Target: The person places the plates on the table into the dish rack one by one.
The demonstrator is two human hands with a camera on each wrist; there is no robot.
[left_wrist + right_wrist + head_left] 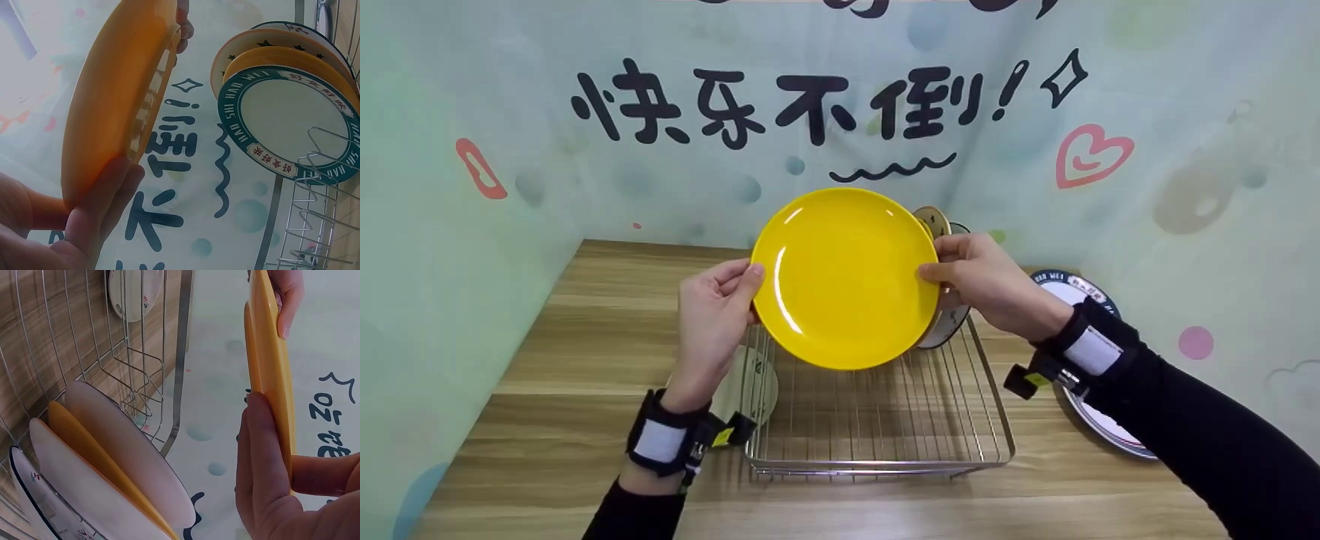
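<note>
A yellow plate (844,277) is held upright above a wire dish rack (877,420), its face toward me. My left hand (712,315) grips its left rim, thumb on the front; my right hand (982,281) grips the right rim. In the left wrist view the plate (112,107) shows edge-on with my fingers (107,197) behind it. The right wrist view has the plate (270,371) pinched between my thumb (261,455) and fingers. Several plates (287,121) stand upright in the rack's far end, behind the yellow one.
A white plate with a dark rim (1099,420) lies on the wooden table at the right, under my right forearm. A small pale plate (750,390) lies left of the rack by my left wrist. Printed backdrop walls close in the table's back and sides.
</note>
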